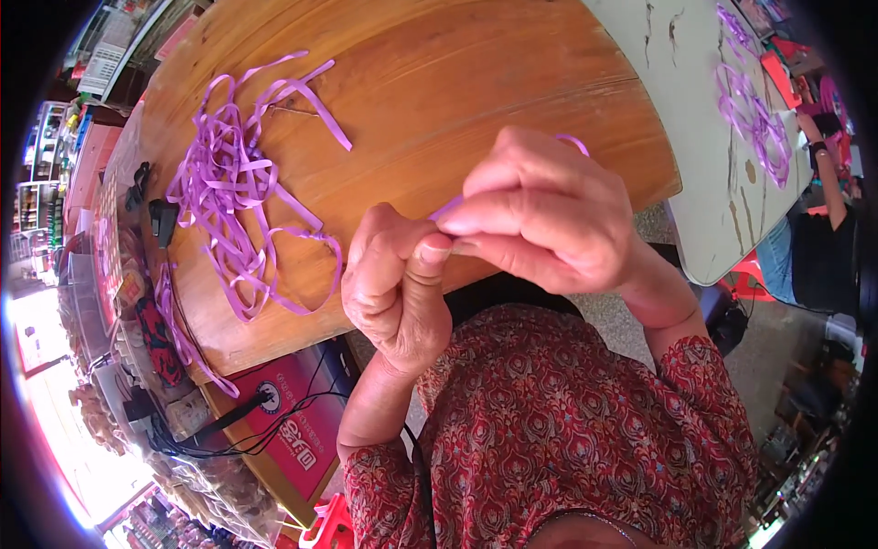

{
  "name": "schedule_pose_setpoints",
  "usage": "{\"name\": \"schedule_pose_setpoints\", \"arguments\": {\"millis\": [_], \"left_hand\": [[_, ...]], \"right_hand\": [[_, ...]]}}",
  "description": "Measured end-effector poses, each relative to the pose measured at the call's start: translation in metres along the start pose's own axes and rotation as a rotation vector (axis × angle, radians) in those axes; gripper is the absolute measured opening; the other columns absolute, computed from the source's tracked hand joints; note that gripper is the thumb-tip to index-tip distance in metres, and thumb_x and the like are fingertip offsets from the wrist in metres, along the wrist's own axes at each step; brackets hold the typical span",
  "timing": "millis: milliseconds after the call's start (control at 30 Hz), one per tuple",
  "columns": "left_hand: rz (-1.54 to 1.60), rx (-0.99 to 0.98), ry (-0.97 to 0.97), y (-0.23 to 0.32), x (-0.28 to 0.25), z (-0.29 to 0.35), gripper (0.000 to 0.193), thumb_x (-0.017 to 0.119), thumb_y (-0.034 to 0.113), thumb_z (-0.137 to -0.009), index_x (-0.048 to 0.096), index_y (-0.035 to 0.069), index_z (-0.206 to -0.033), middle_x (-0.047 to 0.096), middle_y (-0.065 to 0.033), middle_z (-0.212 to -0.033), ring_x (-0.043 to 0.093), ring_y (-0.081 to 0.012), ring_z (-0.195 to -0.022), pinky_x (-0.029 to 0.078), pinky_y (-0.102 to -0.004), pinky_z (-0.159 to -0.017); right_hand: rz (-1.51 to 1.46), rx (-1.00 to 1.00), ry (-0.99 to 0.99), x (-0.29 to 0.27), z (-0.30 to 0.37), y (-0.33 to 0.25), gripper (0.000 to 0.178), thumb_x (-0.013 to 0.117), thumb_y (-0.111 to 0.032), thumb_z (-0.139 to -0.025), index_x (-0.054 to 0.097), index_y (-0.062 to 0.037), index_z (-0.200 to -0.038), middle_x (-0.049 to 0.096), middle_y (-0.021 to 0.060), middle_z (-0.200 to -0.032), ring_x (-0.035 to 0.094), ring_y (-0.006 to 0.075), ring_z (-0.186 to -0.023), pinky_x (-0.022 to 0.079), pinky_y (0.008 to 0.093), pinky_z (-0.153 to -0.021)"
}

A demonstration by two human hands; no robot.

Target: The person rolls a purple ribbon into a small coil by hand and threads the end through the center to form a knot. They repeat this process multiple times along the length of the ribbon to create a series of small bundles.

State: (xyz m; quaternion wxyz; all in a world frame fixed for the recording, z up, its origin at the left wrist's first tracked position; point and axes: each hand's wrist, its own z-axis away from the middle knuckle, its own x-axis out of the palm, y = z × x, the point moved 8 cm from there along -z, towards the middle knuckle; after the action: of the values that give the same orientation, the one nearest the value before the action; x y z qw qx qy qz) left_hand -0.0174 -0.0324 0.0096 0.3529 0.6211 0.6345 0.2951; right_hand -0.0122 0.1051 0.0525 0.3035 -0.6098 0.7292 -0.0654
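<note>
Inspection covers a wooden desk [494, 82] with a curved edge, its surface brown with visible grain, and the room around it. The person's left hand [395, 288] is clenched, its thumb pressed to the bent forefinger; the right hand [549, 215] meets it with fingers drawn together. Both grasp a purple ribbon [445, 209], a short strip of which shows between them above the near part of the desk; the exact grip is hidden by the fingertips. A tangled heap of purple ribbon [224, 169] lies on the left part of the desk, loose ends spreading right and toward the near edge. Beside the heap, at the left edge, sits a black clip-like object [164, 221]. At the right stands a pale desk [690, 119] with dark streaks, bearing more ribbon [759, 123] near its far right side. Beyond it a co-worker's arm [830, 183] is visible. On the near left, black cables [238, 446] hang before a pink-red panel [291, 416], with a red stool [336, 524] below. Stocked shelves [44, 146] line the left side, above a brightly lit opening [73, 403]
</note>
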Motion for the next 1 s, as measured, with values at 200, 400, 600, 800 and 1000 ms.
{"name": "schedule_pose_setpoints", "arguments": {"millis": [200, 400, 600, 800, 1000], "left_hand": [[0.203, -0.201, 0.065, -0.017, 0.005, 0.005, 0.004, 0.062, 0.004, -0.086, 0.062, 0.000, -0.084, 0.051, -0.0019, -0.072, 0.042, -0.0110, -0.065, 0.034, -0.0234, -0.061], [0.150, -0.201, -0.020, -0.016, 0.007, 0.004, 0.006, 0.059, 0.005, -0.088, 0.059, -0.001, -0.086, 0.051, -0.0020, -0.079, 0.043, -0.0105, -0.072, 0.036, -0.0234, -0.068], [0.121, -0.231, 0.008, -0.023, 0.004, 0.007, 0.006, 0.060, 0.004, -0.088, 0.060, -0.002, -0.087, 0.051, -0.0022, -0.079, 0.043, -0.0104, -0.073, 0.036, -0.0231, -0.069], [0.128, -0.250, 0.051, -0.027, 0.001, 0.005, 0.006, 0.063, 0.002, -0.085, 0.062, -0.003, -0.087, 0.049, -0.0017, -0.074, 0.041, -0.0104, -0.068, 0.034, -0.0220, -0.063], [0.110, -0.233, 0.039, -0.026, 0.002, 0.002, 0.005, 0.062, 0.002, -0.086, 0.063, -0.003, -0.088, 0.050, -0.0020, -0.076, 0.042, -0.0105, -0.070, 0.035, -0.0217, -0.065]], "right_hand": [[-0.392, 0.368, 0.025, 0.001, 0.014, 0.039, 0.017, 0.073, -0.002, -0.075, 0.066, 0.0016, -0.090, 0.062, 0.0096, -0.088, 0.059, 0.0122, -0.075, 0.045, 0.0229, -0.063], [-0.615, 0.410, 0.115, 0.006, 0.024, 0.048, 0.017, 0.071, 0.002, -0.075, 0.065, 0.0027, -0.091, 0.062, 0.0123, -0.093, 0.061, 0.0151, -0.084, 0.049, 0.0239, -0.073], [-0.439, 0.384, 0.034, 0.005, 0.019, 0.041, 0.016, 0.068, 0.006, -0.076, 0.066, 0.0027, -0.092, 0.062, 0.0140, -0.096, 0.062, 0.0170, -0.086, 0.051, 0.0249, -0.074], [-0.618, 0.554, 0.215, 0.005, 0.029, 0.054, 0.016, 0.068, 0.008, -0.075, 0.065, 0.0041, -0.091, 0.063, 0.0140, -0.092, 0.063, 0.0163, -0.082, 0.052, 0.0251, -0.070], [-0.333, 0.354, 0.067, 0.004, 0.022, 0.046, 0.017, 0.070, 0.007, -0.074, 0.066, 0.0027, -0.089, 0.064, 0.0110, -0.085, 0.062, 0.0153, -0.076, 0.050, 0.0242, -0.065]]}}
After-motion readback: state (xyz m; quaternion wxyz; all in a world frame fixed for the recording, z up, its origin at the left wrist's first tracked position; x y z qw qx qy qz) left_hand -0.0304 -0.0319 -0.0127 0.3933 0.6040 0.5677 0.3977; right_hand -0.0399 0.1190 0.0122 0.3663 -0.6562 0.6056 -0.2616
